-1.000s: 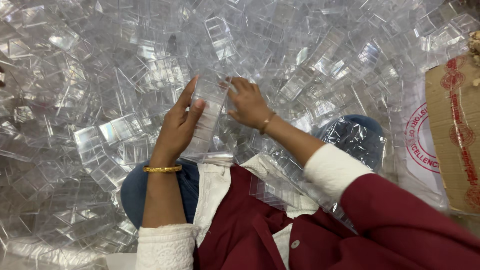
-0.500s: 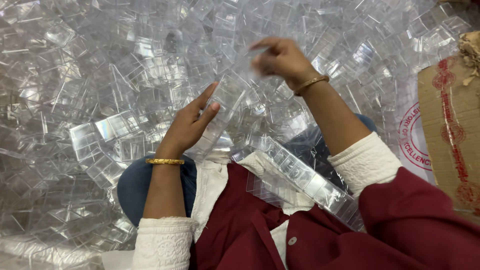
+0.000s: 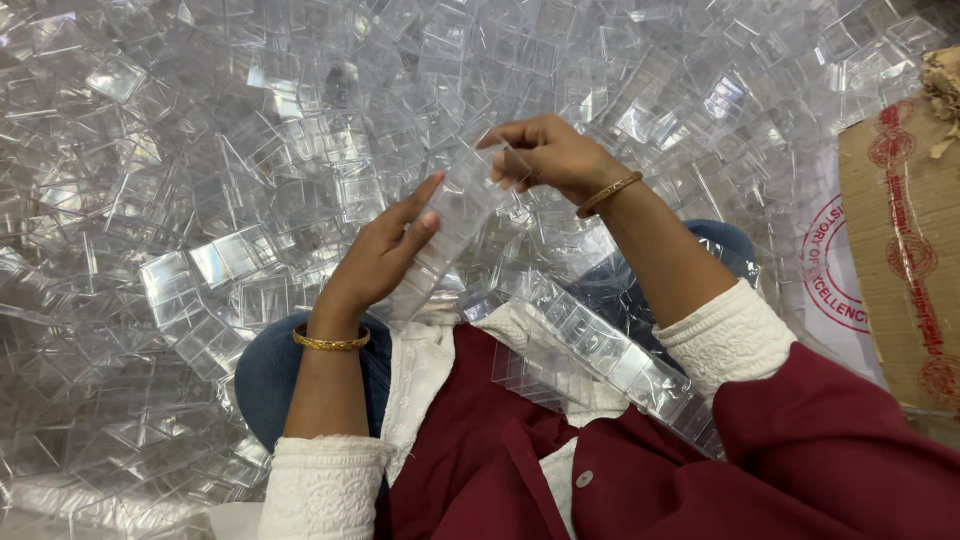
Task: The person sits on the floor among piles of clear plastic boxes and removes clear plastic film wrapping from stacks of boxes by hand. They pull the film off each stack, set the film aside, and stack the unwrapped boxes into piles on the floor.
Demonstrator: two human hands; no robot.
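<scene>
My left hand (image 3: 385,255) steadies a tall stack of nested clear plastic boxes (image 3: 445,230) that leans from my lap up to the right. My right hand (image 3: 545,155) is at the stack's top end, fingers pinched on a clear plastic box there. A second long row of nested clear boxes (image 3: 610,355) lies across my lap, under my right forearm. Both wrists wear gold bangles.
A deep heap of loose clear plastic boxes (image 3: 250,130) surrounds me on every side. A brown cardboard box (image 3: 900,250) stands at the right edge, with a white printed sack (image 3: 835,270) beside it. My blue-clad knees show under the heap.
My right hand reached up and away into the heap, then came back down to the top of the stack. My left hand stayed on the stack, which now leans more to the right.
</scene>
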